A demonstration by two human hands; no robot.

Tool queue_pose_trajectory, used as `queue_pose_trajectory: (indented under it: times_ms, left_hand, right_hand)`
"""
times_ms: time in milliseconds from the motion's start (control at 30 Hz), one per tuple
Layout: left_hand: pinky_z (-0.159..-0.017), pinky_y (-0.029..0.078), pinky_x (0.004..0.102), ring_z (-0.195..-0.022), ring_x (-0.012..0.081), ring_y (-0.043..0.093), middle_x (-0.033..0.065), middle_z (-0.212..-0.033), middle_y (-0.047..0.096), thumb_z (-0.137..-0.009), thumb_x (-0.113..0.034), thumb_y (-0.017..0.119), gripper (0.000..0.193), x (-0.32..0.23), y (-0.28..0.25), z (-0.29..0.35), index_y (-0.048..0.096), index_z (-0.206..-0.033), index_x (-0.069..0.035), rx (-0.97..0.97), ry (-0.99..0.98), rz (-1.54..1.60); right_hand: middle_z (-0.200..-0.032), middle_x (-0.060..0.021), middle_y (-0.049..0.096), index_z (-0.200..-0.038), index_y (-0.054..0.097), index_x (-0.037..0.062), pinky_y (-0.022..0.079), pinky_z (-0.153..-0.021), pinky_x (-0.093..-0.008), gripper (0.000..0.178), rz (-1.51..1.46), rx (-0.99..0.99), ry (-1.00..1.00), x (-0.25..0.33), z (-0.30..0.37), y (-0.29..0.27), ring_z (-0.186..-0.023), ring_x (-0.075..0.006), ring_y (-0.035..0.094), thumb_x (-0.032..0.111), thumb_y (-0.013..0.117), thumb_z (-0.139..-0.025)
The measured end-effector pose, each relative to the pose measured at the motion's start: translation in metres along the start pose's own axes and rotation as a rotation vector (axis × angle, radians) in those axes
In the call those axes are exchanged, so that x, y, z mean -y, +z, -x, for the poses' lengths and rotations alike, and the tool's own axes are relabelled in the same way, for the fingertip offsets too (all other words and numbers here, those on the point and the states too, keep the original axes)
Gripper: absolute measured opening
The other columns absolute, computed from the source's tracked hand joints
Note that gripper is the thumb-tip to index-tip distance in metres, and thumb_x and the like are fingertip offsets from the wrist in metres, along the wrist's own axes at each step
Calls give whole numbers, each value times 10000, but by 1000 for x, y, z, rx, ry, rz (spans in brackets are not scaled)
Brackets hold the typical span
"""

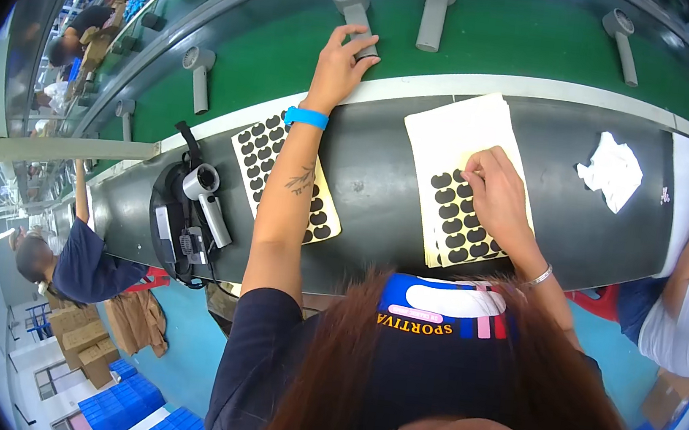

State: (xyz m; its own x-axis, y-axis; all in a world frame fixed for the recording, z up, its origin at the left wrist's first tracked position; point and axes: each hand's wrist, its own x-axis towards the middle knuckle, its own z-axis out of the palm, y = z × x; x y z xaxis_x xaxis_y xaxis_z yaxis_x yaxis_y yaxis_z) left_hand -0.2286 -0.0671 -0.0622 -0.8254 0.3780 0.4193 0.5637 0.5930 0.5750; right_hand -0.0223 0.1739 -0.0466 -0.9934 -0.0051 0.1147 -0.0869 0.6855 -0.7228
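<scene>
Your left hand (342, 66) reaches over the green conveyor belt (499, 50), its fingers spread and curved about the lower handle of a grey handheld fan (359, 16); whether they grip it firmly, you cannot tell from here. That fan lies on the belt, its round grille pointing away from you, beside another grey fan (434, 13). Your right hand (501, 197) rests over the pale stack of sheets (456, 132) on the dark worktable (371, 133), thumb and forefinger near each other at the top row of black stickers (448, 212) (whether they pinch a sticker, you cannot tell). A second sticker sheet (324, 223) lies partly under your left forearm, which wears a blue wristband (306, 117). To its left sits a silver-grey device (209, 208) on a black bag (165, 205), and a crumpled white cloth (613, 173) lies right of the stack.
</scene>
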Motion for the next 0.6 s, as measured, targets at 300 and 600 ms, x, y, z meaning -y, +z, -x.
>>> queue_pose_trajectory:
  times_ms: [300,600]
  left_hand:
    - [-734,513,395,-908,325,614,130,-1121,571,-801,-377,701,413,-48,10,-23,641,-1011,-27,36,-13,-407]
    - [-681,499,427,-762,329,614,179,-891,607,-769,-160,714,302,-27,28,-52,592,-992,4,-281,128,-169]
  right_hand:
    - [-865,-135,548,-976,450,19,463,-700,-366,119,-166,61,78,5,-3,-16,-746,-310,585,44,537,-899]
    - [-838,-100,515,-925,503,9,443,-695,-293,67,-282,-74,81,9,21,-25,-738,-196,546,-17,539,-876]
